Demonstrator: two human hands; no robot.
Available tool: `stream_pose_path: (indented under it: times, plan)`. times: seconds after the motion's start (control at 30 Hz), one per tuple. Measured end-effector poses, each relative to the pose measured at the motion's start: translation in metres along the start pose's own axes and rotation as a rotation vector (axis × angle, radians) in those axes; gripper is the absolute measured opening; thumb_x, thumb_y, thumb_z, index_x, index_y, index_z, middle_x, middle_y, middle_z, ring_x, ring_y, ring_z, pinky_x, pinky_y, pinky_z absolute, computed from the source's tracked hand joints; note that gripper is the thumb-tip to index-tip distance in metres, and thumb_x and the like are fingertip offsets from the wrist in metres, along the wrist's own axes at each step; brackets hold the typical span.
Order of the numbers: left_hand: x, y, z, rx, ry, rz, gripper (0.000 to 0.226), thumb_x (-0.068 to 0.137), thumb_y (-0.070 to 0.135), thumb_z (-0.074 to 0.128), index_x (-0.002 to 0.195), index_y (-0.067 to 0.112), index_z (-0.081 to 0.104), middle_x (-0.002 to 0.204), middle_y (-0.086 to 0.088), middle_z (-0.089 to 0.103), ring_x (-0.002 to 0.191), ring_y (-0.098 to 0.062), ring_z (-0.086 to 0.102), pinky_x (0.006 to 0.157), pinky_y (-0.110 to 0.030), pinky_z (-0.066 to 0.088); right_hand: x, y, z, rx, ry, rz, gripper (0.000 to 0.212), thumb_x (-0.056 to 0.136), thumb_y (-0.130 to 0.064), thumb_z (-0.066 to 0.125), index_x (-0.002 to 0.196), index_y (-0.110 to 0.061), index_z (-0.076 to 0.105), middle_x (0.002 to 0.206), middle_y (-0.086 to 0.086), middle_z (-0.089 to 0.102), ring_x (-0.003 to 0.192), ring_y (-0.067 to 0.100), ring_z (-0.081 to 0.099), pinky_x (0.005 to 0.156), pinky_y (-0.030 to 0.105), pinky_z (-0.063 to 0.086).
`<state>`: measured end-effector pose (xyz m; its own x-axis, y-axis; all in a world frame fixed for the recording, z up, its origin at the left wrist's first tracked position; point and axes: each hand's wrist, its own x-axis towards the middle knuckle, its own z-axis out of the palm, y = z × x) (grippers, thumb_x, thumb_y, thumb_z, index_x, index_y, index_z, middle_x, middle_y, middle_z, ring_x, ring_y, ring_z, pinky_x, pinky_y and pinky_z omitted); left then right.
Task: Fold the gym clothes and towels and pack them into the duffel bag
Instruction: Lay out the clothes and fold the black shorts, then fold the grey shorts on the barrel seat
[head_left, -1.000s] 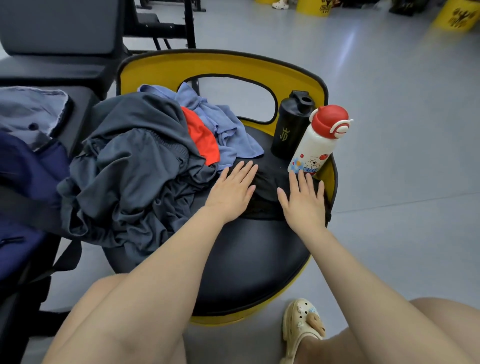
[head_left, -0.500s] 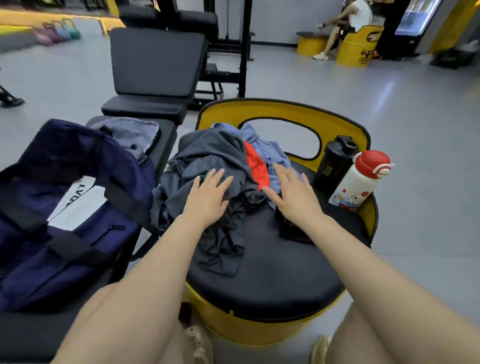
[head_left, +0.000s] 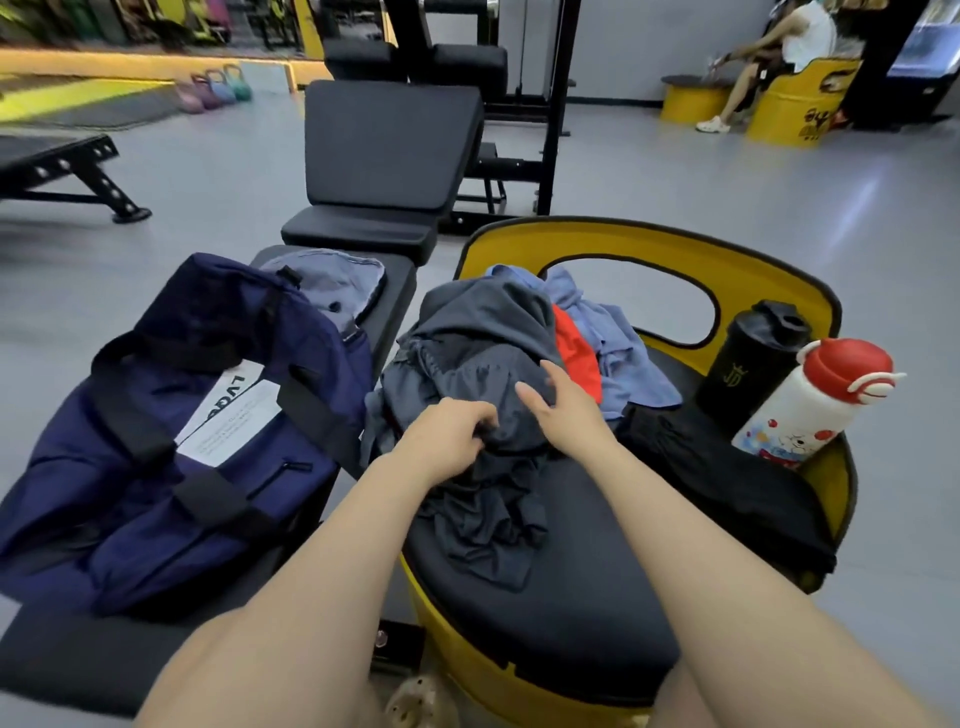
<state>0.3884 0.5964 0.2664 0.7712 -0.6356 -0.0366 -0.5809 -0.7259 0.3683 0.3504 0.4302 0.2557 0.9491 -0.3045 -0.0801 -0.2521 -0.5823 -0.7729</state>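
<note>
Left hand (head_left: 451, 435) is clenched on a fold of the dark grey garment (head_left: 483, 364), which lies heaped on the left half of the round black seat (head_left: 587, 582); right hand (head_left: 563, 402) rests on the same garment just right of it, fingers loosely spread, grasping nothing. Red cloth (head_left: 574, 353) and light blue cloth (head_left: 613, 338) lie behind the heap, black cloth (head_left: 727, 478) to its right. Navy duffel bag (head_left: 171, 431) sits on the black bench (head_left: 78, 665) at left, beside the seat
</note>
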Motion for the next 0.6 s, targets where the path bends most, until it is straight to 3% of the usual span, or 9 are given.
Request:
stream_pose_path:
  times: [0.1, 0.23, 0.33, 0.4, 0.5, 0.6]
  plan:
    - [-0.002, 0.007, 0.002, 0.027, -0.176, 0.087, 0.026, 0.087, 0.009, 0.062, 0.11, 0.02, 0.061, 0.115, -0.001, 0.063, 0.107, -0.021, 0.057, 0.089, -0.032, 0.045, 0.003, 0.003, 0.002, 0.088, 0.032, 0.039, 0.069, 0.093, -0.047, 0.053, 0.15, -0.02, 0.024, 0.151, 0.007, 0.036, 0.14, 0.022, 0.032, 0.109, 0.036, 0.032]
    - [-0.004, 0.016, 0.001, 0.034, -0.459, 0.059, 0.042, 0.087, 0.025, 0.066, 0.126, 0.021, 0.053, 0.126, 0.0, 0.055, 0.114, -0.02, 0.053, 0.095, -0.033, 0.045, 0.001, -0.003, 0.011, 0.07, -0.015, 0.041, 0.081, 0.087, -0.04, 0.066, 0.152, -0.023, 0.021, 0.15, 0.01, 0.03, 0.137, 0.024, 0.034, 0.106, 0.032, 0.032]
    - [-0.005, 0.015, -0.006, 0.048, -0.579, 0.039, 0.042, 0.09, 0.03, 0.062, 0.13, 0.022, 0.052, 0.129, 0.001, 0.054, 0.118, -0.018, 0.05, 0.095, -0.026, 0.04, -0.002, -0.006, 0.018, -0.03, -0.032, 0.059, 0.066, 0.084, -0.029, 0.071, 0.142, -0.021, 0.038, 0.138, 0.012, 0.033, 0.121, 0.027, 0.047, 0.1, 0.03, 0.036]
    - [-0.004, 0.012, -0.01, -0.003, -0.499, 0.028, 0.029, 0.092, 0.021, 0.058, 0.121, 0.019, 0.061, 0.123, 0.0, 0.06, 0.113, -0.016, 0.055, 0.09, -0.02, 0.039, -0.003, -0.005, 0.02, -0.075, -0.016, 0.06, 0.052, 0.083, -0.027, 0.072, 0.128, -0.019, 0.048, 0.131, 0.01, 0.036, 0.111, 0.028, 0.052, 0.098, 0.032, 0.04]
    - [0.002, -0.001, -0.01, -0.097, -0.172, -0.077, 0.02, 0.092, 0.006, 0.051, 0.101, 0.016, 0.067, 0.111, -0.005, 0.066, 0.105, -0.02, 0.06, 0.089, -0.023, 0.043, -0.006, -0.005, 0.018, -0.125, -0.024, 0.002, 0.042, 0.081, -0.025, 0.073, 0.117, -0.016, 0.053, 0.122, 0.005, 0.036, 0.106, 0.024, 0.053, 0.094, 0.032, 0.042]
    - [0.009, -0.013, -0.001, -0.146, 0.024, -0.164, 0.031, 0.092, 0.001, 0.046, 0.115, 0.018, 0.057, 0.122, -0.007, 0.058, 0.112, -0.025, 0.055, 0.096, -0.037, 0.045, -0.011, -0.006, 0.015, -0.189, -0.069, -0.085, 0.037, 0.081, -0.023, 0.073, 0.112, -0.014, 0.055, 0.116, 0.0, 0.037, 0.105, 0.02, 0.05, 0.09, 0.031, 0.041]
